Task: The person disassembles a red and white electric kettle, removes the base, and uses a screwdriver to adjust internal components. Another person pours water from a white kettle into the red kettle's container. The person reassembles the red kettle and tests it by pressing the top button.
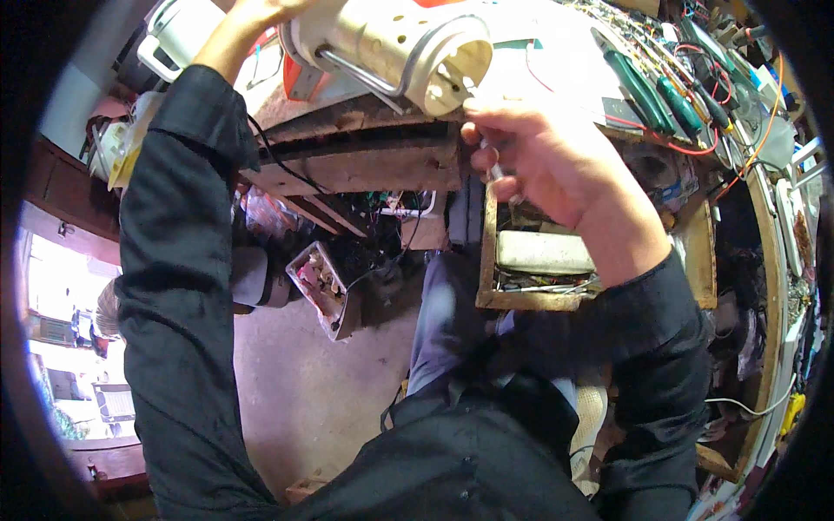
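Note:
A cream cylindrical housing [369,43] lies on its side at the bench's near edge, with round holes in its wall and bent metal bars along it. Its round end [458,69] faces right and has several small openings. My left hand [265,10] grips the housing's far left side; most of its fingers are cut off by the upper edge. In my right hand [543,161], closed fingers hold a slim screwdriver-like tool [496,172], its shape partly hidden. The fingertips and the tool's upper end are close to the round end; whether they touch it I cannot tell.
Pliers [634,87] and several screwdrivers [682,108] lie on the bench at right, among red wires. An open wooden drawer [530,300] holding a whitish case [545,252] sits below my right hand. A box of scraps [323,291] stands on the floor. A white jug-like container [178,35] is at far left.

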`<state>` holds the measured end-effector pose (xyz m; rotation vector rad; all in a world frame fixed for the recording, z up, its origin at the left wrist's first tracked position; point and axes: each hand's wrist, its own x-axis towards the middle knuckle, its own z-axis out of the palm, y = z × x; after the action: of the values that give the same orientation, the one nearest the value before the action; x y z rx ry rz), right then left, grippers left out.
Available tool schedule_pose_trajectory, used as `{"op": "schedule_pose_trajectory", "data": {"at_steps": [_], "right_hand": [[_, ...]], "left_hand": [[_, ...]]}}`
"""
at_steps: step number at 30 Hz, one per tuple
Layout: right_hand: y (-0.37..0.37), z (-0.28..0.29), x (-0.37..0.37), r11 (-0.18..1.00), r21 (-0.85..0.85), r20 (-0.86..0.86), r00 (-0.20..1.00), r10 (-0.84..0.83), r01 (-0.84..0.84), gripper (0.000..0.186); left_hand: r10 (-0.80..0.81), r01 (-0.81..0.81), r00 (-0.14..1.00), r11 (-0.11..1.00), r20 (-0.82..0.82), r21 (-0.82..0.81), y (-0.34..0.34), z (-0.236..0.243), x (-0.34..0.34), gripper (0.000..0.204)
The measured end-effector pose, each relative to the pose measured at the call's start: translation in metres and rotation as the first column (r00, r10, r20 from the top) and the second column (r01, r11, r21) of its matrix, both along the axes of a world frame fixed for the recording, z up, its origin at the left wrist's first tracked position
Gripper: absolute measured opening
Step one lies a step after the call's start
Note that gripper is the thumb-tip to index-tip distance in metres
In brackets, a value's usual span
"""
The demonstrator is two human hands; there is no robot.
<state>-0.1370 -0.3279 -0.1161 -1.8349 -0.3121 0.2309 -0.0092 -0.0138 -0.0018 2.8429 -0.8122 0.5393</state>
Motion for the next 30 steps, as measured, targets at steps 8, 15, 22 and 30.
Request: {"op": "schedule_pose_trajectory", "data": {"at_steps": [8,15,22,30], "right_hand": [[0.002,-0.01,-0.006,0.682,-0.47,0.866,0.444,0.231,0.56,0.016],[-0.005,0.002,-0.004,0.845,0.533,-0.454,0.854,0.256,0.03,0.018],[0.002,-0.014,-0.007,0.569,-0.369,0.919,0.195,0.344,0.735,0.012],[-0.009,-0.003,0.002,0.909,0.417,-0.385,0.905,0.179,-0.003,0.02]], "left_hand": [[-0.026,0.026,1.0,0.999,-0.013,-0.027,0.008,-0.002,0.006,0.044],[0.289,-0.29,0.957,0.957,0.022,0.014,0.0,0.0,-0.002,0.053],[0.134,-0.134,0.991,0.991,-0.016,0.022,-0.008,0.005,-0.005,0.058],[0.266,-0.266,0.964,0.964,0.023,0.01,-0.013,0.004,-0.016,0.064]]}}
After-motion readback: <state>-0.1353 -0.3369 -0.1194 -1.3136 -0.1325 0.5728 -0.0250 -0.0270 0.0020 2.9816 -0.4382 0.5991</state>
